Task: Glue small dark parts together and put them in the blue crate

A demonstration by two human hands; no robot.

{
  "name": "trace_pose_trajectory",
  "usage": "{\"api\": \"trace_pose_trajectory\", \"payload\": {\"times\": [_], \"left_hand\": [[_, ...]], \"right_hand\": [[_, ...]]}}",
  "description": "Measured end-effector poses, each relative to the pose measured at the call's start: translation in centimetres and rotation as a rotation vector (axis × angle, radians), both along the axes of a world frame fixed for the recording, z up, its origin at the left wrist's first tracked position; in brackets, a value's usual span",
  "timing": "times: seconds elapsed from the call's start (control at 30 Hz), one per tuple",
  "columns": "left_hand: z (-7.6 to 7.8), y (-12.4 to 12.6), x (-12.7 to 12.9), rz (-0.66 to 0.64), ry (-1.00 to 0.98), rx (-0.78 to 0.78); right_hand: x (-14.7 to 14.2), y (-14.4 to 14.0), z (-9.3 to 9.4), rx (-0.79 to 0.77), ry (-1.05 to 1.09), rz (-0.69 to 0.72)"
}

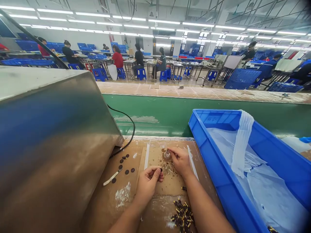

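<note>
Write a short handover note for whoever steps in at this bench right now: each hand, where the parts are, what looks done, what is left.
Left hand: fingers pinched on a small dark part, over the brown work mat.
Right hand: fingertips at a small round clear piece on the mat.
Parts: pile of dark and brass pieces near the front edge; loose dark discs and a white tool to the left; blue crate with plastic liner on the right.
Done: cannot tell how many.
Left: the pile looks unworked.

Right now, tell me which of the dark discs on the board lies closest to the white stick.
The disc just below the white stick, nearly touching its lower end. The other discs sit higher, toward the cable.
</note>
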State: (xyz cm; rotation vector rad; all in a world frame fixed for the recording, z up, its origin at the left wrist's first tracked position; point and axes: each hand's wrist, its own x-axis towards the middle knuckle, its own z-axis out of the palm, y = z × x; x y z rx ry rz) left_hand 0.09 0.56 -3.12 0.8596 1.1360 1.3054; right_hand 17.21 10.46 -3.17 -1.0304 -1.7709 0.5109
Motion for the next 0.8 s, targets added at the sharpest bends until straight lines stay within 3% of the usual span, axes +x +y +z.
{"api": "trace_pose_trajectory", "payload": {"times": [0.17, 0.6, 0.8], "left_hand": [[0.7, 0.2, -0.1, 0.001, 0.023, -0.008], [0.5, 0.2, -0.4, 0.046, 0.052, -0.041], [0.0, 0.5, -0.4, 0.075, 0.049, -0.024]], "right_hand": [[-0.1, 0.0, 0.0, -0.011, -0.016, -0.010], [-0.2, 0.0, -0.3, -0.051, 0.009, -0.013], [-0.2, -1.0, 1.1, 0.015, 0.008, -0.100]]}}
